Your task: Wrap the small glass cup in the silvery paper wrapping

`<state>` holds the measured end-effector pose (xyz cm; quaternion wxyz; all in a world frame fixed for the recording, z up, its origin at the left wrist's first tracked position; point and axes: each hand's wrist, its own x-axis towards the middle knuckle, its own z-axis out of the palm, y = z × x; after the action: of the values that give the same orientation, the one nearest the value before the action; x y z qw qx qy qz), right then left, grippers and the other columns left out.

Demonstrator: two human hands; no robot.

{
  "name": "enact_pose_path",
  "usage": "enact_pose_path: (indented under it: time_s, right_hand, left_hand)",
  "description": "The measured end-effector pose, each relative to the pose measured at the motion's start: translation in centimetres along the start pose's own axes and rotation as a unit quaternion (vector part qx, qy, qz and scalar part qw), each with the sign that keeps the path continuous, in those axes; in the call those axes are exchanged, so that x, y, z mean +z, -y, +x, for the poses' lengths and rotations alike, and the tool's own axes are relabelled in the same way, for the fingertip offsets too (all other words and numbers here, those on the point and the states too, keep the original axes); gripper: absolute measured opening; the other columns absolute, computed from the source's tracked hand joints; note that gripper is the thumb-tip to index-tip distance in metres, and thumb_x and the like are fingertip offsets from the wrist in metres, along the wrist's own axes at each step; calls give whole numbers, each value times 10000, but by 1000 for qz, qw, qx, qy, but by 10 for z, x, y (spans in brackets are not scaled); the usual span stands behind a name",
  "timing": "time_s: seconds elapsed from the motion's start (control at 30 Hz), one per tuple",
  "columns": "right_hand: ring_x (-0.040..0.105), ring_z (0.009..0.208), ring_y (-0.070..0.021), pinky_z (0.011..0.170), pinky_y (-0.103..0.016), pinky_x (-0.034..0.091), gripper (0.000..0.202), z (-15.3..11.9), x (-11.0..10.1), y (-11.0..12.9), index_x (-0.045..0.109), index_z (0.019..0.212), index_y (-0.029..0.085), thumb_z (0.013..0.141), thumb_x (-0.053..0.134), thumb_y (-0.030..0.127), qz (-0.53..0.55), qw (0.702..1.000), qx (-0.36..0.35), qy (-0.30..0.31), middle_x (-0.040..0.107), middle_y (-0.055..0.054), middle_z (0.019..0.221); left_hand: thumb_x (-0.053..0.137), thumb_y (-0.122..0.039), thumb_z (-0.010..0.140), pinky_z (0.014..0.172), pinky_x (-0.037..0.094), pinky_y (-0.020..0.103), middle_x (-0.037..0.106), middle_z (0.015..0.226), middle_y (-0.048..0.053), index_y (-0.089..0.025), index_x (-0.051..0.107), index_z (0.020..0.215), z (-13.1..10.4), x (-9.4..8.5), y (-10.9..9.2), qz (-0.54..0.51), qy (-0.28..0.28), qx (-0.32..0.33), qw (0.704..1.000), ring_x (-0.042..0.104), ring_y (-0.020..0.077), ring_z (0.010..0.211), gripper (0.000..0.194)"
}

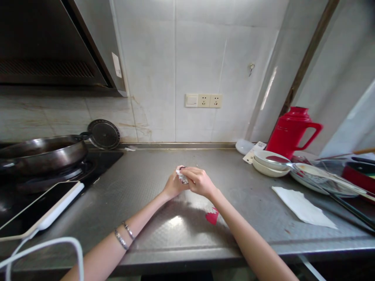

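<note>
Above the middle of the steel counter, my left hand [173, 186] is closed around a small crumpled silvery wrapper [182, 177]. My right hand [199, 180] meets it from the right, its fingers bent over the top of the same wrapper. Something dark shows at the wrapper's upper end, too small to make out. A torn red scrap [212, 216] lies on the counter [152, 234] below my right hand, beside my forearm.
At left, a large pan [43, 154] sits on the stove, with a phone [43, 210] and white cable in front. At right stand a red thermos [288, 132], stacked bowls [271, 164], dishes and a white napkin [303, 207].
</note>
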<state>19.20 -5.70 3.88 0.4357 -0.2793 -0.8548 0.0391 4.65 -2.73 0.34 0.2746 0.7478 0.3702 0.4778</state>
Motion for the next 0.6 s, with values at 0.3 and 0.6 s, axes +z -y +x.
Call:
enact_pose_path:
  time_s: [0.3, 0.6]
  right_hand:
    - [674, 789, -239, 744, -341, 522, 271, 7, -3, -11, 730, 907, 212, 848, 509, 359, 87, 932, 247, -249, 743, -66, 886]
    - [670, 737, -234, 705, -331, 514, 263, 5, 9, -11, 748, 921, 240, 842, 514, 331, 105, 951, 229, -177, 744, -46, 837]
  left_hand:
    - [849, -334, 513, 725, 517, 296, 640, 995, 51, -180, 471, 1140, -1, -1, -4, -97, -5, -65, 993, 633, 185, 836, 748]
    - [834, -349, 541, 420, 458, 180, 624, 913, 34, -174, 457, 1164, -3, -2, -16, -166, 0, -115, 979, 603, 141, 669, 748]
